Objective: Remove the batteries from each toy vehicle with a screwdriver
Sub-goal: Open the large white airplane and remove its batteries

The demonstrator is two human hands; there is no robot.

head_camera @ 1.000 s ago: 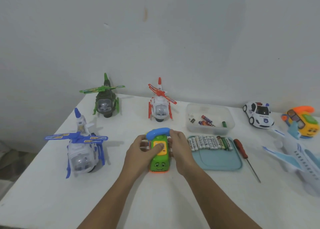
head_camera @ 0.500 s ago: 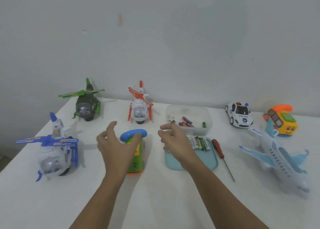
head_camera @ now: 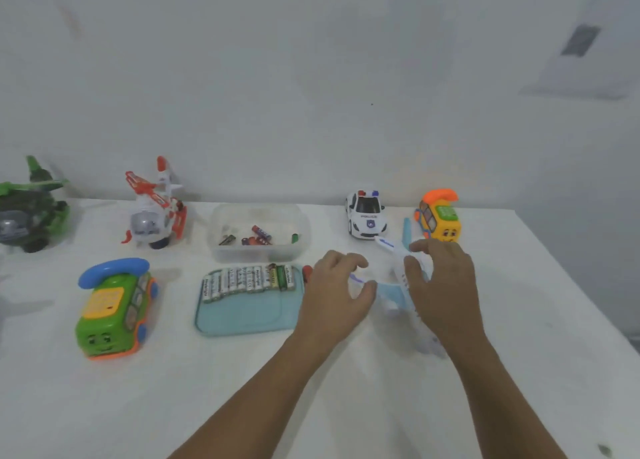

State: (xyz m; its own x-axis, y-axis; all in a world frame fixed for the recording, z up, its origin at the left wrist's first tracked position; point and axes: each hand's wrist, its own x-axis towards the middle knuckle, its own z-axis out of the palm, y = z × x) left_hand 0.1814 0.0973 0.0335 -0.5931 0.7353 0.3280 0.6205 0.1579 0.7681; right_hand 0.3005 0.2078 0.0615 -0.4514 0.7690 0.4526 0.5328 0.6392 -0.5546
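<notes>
A white and light-blue toy airplane (head_camera: 393, 290) lies on the white table (head_camera: 519, 320) right of centre, largely covered by my hands. My left hand (head_camera: 334, 295) hovers at its left wing, fingers and thumb loosely curved and spread. Over the fuselage my right hand (head_camera: 441, 285) arches with relaxed fingers; no firm grip shows on either side. Only the red handle of the screwdriver (head_camera: 307, 273) peeks out behind my left hand. A green toy phone car (head_camera: 114, 313) stands alone at the left.
A blue tray (head_camera: 242, 318) holds a row of several batteries (head_camera: 249, 280); behind it is a clear tub (head_camera: 258, 231) with loose batteries. A police car (head_camera: 365, 214), a yellow-orange phone car (head_camera: 439, 221), a red-white helicopter (head_camera: 156, 212) and a green helicopter (head_camera: 29, 212) line the back.
Both hands let go of the green phone car and moved right to the airplane. The view has swung right with them, and the blue helicopter has left the frame.
</notes>
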